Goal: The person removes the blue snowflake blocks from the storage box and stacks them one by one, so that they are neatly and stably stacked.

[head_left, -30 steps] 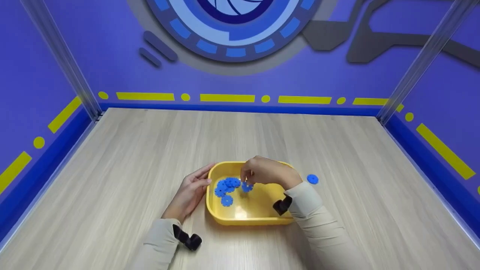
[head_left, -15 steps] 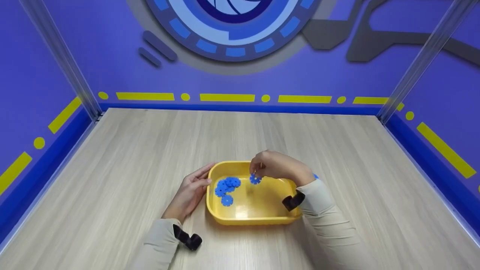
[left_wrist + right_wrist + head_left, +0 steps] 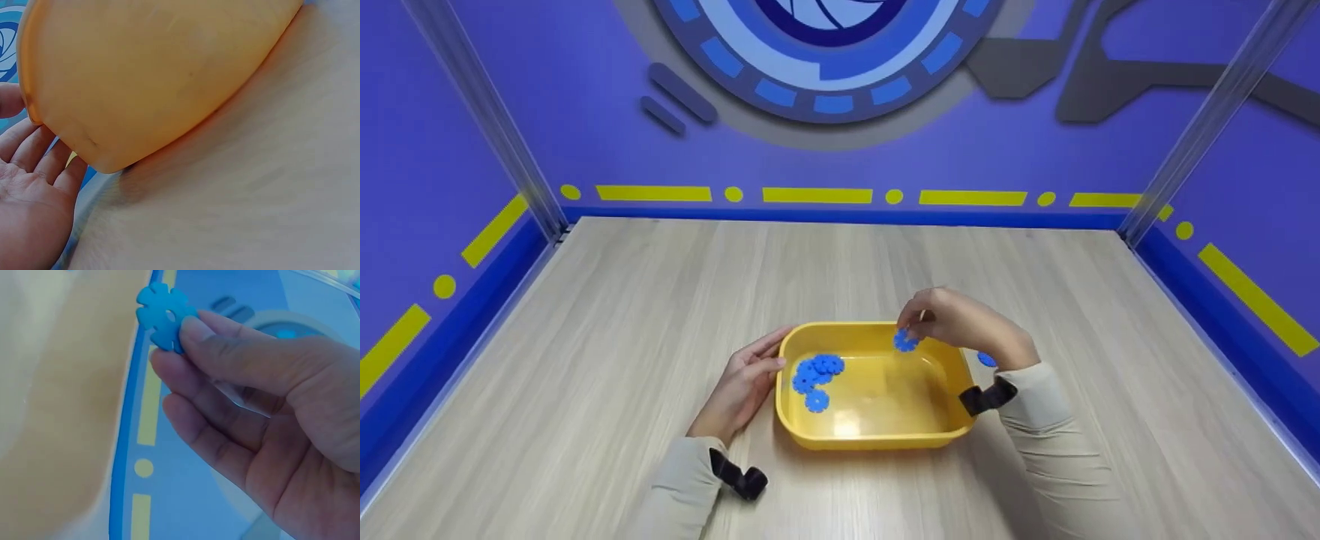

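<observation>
My right hand pinches a blue notched plastic disc between thumb and fingers, above the far right part of the yellow tub. The right wrist view shows that disc close up, with slots round its edge and a hole in the middle. My left hand rests against the tub's left wall, its thumb at the rim and its fingers along the outside. From the left wrist, the fingers look nearly straight where they touch the wall. Several more blue discs lie inside the tub, at its left end, some overlapping.
One loose blue disc lies on the wooden table to the right of the tub, partly hidden by my right wrist. Blue-purple printed panels with yellow marks close off the back and sides.
My right hand has lifted the disc from the tub's floor near the other discs and carried it right and away from me. My left hand has stayed at the tub.
</observation>
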{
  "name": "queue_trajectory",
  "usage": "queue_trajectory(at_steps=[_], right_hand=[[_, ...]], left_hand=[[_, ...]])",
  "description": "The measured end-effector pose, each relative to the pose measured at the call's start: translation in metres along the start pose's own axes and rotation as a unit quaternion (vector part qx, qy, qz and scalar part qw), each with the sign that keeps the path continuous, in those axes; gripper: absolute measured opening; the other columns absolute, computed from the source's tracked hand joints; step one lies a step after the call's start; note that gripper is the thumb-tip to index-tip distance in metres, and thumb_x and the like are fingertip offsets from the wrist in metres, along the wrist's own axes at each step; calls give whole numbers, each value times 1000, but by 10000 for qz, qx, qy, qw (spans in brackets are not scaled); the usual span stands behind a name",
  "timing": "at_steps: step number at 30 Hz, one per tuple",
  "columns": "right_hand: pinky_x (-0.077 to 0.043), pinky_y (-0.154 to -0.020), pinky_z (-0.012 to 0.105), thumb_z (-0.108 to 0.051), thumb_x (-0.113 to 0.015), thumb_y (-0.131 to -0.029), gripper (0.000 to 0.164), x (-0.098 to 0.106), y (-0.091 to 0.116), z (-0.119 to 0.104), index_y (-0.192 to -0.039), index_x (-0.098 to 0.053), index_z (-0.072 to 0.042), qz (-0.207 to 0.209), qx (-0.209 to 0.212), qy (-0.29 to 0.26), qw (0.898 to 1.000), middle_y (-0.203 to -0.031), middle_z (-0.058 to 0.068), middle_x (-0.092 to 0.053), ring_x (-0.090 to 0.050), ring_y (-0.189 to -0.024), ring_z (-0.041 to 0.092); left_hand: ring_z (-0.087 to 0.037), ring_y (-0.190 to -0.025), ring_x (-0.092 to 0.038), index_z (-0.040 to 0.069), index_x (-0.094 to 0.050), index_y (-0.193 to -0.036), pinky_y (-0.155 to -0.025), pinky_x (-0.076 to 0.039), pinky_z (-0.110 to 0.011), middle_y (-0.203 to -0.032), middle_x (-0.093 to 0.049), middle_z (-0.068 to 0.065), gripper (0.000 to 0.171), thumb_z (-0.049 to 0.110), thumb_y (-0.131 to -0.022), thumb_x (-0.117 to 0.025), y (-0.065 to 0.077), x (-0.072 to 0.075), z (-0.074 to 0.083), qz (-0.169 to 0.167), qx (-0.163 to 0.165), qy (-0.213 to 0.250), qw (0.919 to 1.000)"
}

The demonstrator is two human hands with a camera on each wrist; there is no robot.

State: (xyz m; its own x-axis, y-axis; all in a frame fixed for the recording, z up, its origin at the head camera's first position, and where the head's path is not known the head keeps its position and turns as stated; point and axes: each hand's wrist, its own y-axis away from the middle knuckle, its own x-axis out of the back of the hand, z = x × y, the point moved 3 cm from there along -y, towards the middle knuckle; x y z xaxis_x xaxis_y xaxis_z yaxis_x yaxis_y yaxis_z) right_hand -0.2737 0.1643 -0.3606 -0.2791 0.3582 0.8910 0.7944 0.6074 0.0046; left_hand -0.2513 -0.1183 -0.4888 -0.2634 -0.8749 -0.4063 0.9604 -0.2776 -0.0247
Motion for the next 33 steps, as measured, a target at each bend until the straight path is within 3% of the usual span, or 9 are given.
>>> queue_trajectory(at_steps=[11,19,26,33], right_hand=[[-59,-76,35,1,-66,-86,14,6,26,31,-95,-74,-4,834,-113,-70,9964,-91,7,-70,-65,-81,20],[-60,-75,36,2,-67,-84,14,4,43,49,-96,-74,-3,1664,-466,-93,9849,-92,8,-70,-65,-79,19],[-58,-68,23,1,-69,-84,12,0,59,64,-95,-73,-3,2415,-597,-205,9683,-89,8,-70,-66,-74,17],[-55,-69,15,0,-68,-85,13,-7,70,82,-97,-73,-3,2610,-968,-440,9595,-91,10,-71,-68,-76,21]], left_hand=[[-23,-137,-39,-9,-34,-144,-110,-40,-28,-151,-35,-23,59,-8,-87,-49,0,-1,0,23,57,17,10000],[-24,-139,-37,-9,-32,-145,-111,-38,-29,-152,-33,-23,61,-6,-87,-51,1,-2,1,-25,41,15,10000],[-18,-133,-44,-10,-34,-144,-109,-40,-27,-150,-38,-22,59,-7,-87,-50,1,-1,-1,-44,-52,70,10000],[-20,-136,-41,-9,-33,-144,-111,-39,-29,-151,-36,-21,60,-6,-87,-51,0,-1,0,-34,-47,60,10000]])
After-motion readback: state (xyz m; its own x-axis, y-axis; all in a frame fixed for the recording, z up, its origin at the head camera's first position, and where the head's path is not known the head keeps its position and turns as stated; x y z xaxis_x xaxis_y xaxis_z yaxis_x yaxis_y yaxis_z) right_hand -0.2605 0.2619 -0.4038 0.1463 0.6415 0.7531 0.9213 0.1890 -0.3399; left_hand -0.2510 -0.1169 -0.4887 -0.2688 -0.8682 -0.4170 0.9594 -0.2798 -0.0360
